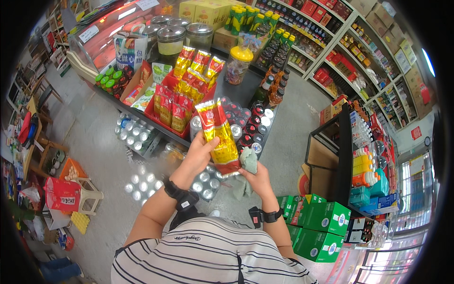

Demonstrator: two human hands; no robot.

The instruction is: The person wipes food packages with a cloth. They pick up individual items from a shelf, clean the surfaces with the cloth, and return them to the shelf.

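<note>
My left hand (198,152) grips a gold-and-red foil snack packet (224,149) by its left side, thumb on its front. A second such packet seems to lie behind it. My right hand (258,177) pinches the packet's lower right corner and holds a grey-green cloth (249,161) that hangs down beside the fingers. Just beyond the hands, a red display box (151,113) holds several upright packets of the same kind. Cans and dark-lidded containers (253,122) stand to the right of this box on the dark display table.
A clear jar with a yellow lid (236,67) and glass bottles (264,88) stand farther back on the table. Packs of cans (142,183) sit low, near my left forearm. Green cartons (321,227) are stacked at right. A plastic stool (88,195) stands at left.
</note>
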